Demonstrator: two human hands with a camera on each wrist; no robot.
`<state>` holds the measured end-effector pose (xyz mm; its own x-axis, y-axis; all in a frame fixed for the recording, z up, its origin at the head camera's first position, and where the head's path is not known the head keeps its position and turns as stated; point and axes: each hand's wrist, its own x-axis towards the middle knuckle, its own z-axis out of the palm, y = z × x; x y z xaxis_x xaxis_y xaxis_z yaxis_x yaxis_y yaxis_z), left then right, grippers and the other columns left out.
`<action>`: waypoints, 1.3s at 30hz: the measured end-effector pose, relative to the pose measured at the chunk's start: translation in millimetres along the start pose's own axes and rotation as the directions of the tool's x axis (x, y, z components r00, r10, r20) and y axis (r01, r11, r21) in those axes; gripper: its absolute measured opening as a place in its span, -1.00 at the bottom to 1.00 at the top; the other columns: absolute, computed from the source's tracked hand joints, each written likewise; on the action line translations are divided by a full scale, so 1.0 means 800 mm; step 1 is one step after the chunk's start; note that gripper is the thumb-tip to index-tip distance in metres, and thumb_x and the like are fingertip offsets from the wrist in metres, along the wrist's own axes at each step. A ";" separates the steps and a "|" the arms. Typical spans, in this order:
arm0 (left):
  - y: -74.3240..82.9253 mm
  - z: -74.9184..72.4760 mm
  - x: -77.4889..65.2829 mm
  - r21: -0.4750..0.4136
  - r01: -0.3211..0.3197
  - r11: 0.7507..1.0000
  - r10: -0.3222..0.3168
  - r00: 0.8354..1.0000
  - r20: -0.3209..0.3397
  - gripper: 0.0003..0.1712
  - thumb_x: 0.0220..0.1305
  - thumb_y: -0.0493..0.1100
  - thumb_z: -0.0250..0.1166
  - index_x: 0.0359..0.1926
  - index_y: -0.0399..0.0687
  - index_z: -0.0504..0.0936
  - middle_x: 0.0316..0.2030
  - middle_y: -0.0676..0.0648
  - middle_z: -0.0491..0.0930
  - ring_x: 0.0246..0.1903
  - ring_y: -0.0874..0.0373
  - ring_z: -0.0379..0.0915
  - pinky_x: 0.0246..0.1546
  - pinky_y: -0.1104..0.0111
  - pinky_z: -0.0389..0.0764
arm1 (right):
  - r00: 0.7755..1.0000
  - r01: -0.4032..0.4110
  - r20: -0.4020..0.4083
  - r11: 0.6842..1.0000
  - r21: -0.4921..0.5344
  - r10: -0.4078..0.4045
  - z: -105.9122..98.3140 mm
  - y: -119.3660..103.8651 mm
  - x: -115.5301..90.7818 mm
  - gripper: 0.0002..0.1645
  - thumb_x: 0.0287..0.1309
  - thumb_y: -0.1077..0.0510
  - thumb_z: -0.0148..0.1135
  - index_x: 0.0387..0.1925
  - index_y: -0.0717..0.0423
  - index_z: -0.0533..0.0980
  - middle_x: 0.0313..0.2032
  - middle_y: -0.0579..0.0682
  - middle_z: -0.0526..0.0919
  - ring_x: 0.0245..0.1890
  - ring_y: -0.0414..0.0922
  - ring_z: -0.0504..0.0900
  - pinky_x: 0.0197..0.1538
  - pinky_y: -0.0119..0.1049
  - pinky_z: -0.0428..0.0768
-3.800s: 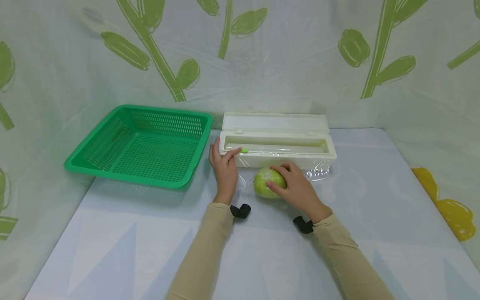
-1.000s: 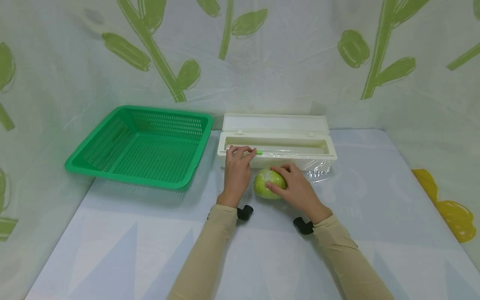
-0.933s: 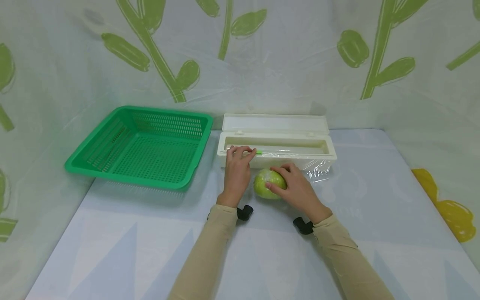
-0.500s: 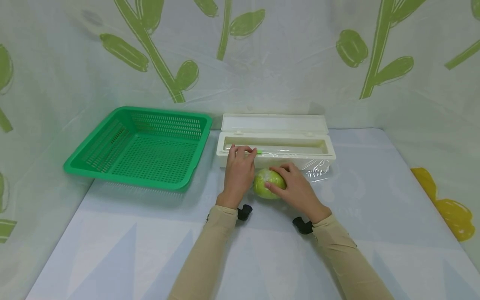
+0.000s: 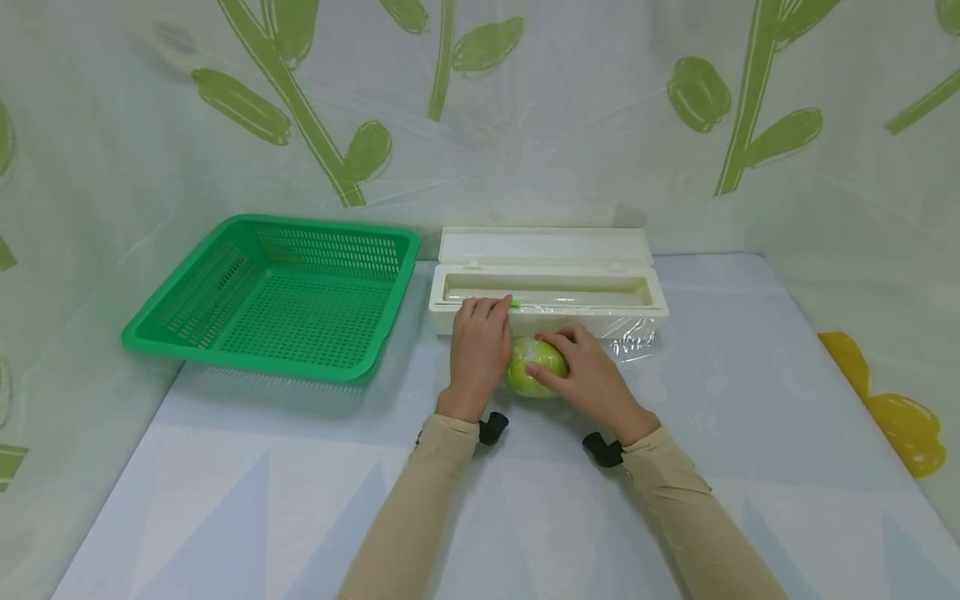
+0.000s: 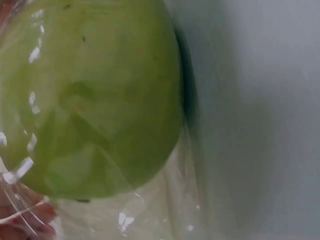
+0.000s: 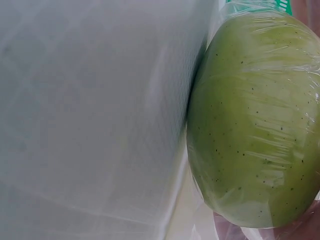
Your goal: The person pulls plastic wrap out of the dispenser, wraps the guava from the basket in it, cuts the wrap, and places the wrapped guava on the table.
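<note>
A round green fruit [image 5: 537, 367] with small dark specks sits on the table in front of the cling film box [image 5: 547, 320], clear film stretched over it. My right hand [image 5: 592, 377] grips the fruit from the right, thumb in front and fingers over the top. With its fingertips, my left hand [image 5: 480, 350] pinches the small green slide cutter [image 5: 515, 303] on the box's front edge. In the left wrist view the film-covered fruit [image 6: 95, 100] fills much of the picture. Creases of film lie over the fruit [image 7: 255, 130] in the right wrist view.
The box's white lid [image 5: 543, 245] stands raised at the back, near the leaf-patterned wall covering. Crinkled clear film [image 5: 633, 337] hangs over the box's front right. Left of the box stands a green perforated basket [image 5: 405, 275] with nothing in it.
Since the oldest frame, my left hand has slid the green cutter a short way right along the box. Lately its fingers have drawn closer together. My right hand keeps its hold on the fruit.
</note>
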<state>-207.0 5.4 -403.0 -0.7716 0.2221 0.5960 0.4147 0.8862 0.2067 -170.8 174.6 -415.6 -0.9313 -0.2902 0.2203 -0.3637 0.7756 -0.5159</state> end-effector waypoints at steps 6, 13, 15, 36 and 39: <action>0.008 -0.003 -0.001 -0.026 0.038 0.999 -0.038 0.999 0.010 -0.71 0.19 -0.28 0.09 -0.06 -0.14 0.56 -0.22 -0.07 0.55 -0.16 0.06 0.39 -0.10 0.38 0.40 | 1.000 0.000 0.003 1.000 -0.011 0.000 -0.001 -0.002 0.002 -0.23 -0.01 -0.42 0.00 0.09 -0.01 0.42 -0.05 0.03 0.34 -0.18 -0.08 0.38 -0.26 -0.21 0.39; 0.010 0.007 -0.005 -0.042 0.047 0.998 -0.048 0.998 -0.027 -0.66 0.14 -0.31 0.09 -0.02 -0.17 0.52 -0.18 -0.07 0.56 -0.15 0.07 0.39 -0.11 0.41 0.41 | 1.000 0.001 0.003 1.000 -0.013 -0.001 -0.001 -0.001 0.002 -0.24 -0.01 -0.41 0.02 0.08 0.00 0.42 -0.05 0.02 0.34 -0.19 -0.09 0.39 -0.27 -0.22 0.39; 0.010 0.010 -0.006 -0.039 0.039 0.998 -0.041 0.998 -0.042 -0.65 0.13 -0.32 0.09 -0.01 -0.16 0.52 -0.18 -0.06 0.57 -0.16 0.08 0.40 -0.12 0.41 0.41 | 1.000 0.002 0.002 1.000 -0.012 -0.002 -0.001 -0.001 0.002 -0.24 -0.01 -0.40 0.02 0.08 0.00 0.42 -0.05 0.02 0.34 -0.19 -0.09 0.39 -0.27 -0.22 0.39; 0.013 0.012 -0.011 0.042 -0.005 0.999 0.007 0.999 -0.045 -0.54 0.05 -0.35 0.14 0.04 -0.02 0.49 -0.22 0.01 0.61 -0.23 0.09 0.43 -0.33 0.39 0.48 | 1.000 -0.004 -0.002 1.000 0.003 0.004 0.000 -0.001 0.000 -0.25 0.00 -0.39 0.02 0.09 0.00 0.42 -0.05 0.03 0.33 -0.20 -0.09 0.37 -0.27 -0.22 0.38; 0.013 0.013 -0.011 0.033 -0.002 0.999 0.003 0.999 -0.039 -0.54 0.04 -0.35 0.14 0.04 0.00 0.48 -0.21 0.02 0.61 -0.21 0.09 0.42 -0.33 0.39 0.49 | 1.000 -0.007 -0.003 1.000 0.006 0.007 0.000 0.000 0.000 -0.24 0.00 -0.41 0.01 0.09 -0.01 0.41 -0.05 0.02 0.33 -0.19 -0.09 0.37 -0.27 -0.22 0.38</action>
<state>-200.9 17.1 -413.9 -0.7509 0.2088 0.6265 0.3997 0.8989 0.1796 -170.6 174.7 -415.9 -0.9338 -0.2828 0.2190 -0.3570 0.7745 -0.5221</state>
